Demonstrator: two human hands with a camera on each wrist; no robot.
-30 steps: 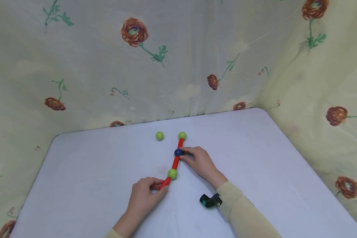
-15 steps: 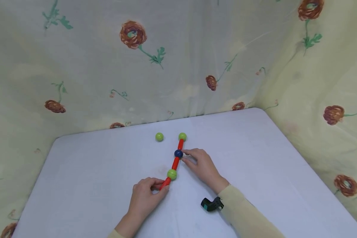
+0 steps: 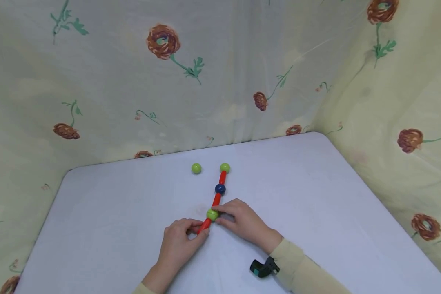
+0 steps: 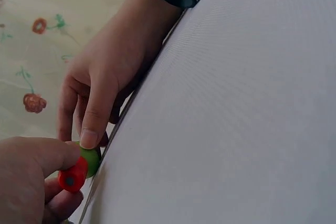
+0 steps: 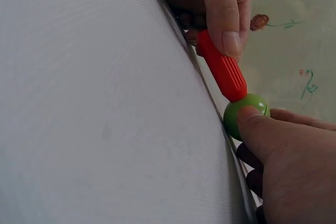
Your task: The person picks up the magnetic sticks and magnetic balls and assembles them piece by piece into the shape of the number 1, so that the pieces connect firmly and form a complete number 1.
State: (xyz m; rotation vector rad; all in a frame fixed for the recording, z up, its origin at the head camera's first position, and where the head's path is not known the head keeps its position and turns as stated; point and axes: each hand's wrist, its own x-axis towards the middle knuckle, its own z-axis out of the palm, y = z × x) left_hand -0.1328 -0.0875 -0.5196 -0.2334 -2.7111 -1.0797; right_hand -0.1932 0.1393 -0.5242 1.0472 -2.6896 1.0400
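Observation:
A chain of red rods and balls lies on the white table (image 3: 125, 212) in the head view. My left hand (image 3: 178, 243) pinches the near red rod (image 3: 205, 225), whose ridged side shows in the right wrist view. The thumb and fingers of my right hand (image 3: 248, 222) hold the near green ball (image 3: 212, 214), which touches that rod's end. Beyond it come a middle red rod (image 3: 216, 199), a dark blue ball (image 3: 220, 189), a far red rod (image 3: 222, 177) and a far green ball (image 3: 225, 168).
A loose green ball (image 3: 196, 168) sits left of the chain's far end. Behind the table's back edge hangs a flowered cloth (image 3: 213, 81), which also covers the right side. A black wrist device (image 3: 263, 268) is at my right sleeve.
My right hand has left the blue ball and come nearer, down the chain, to the near green ball, which it now holds. The left hand keeps its grip on the near red rod.

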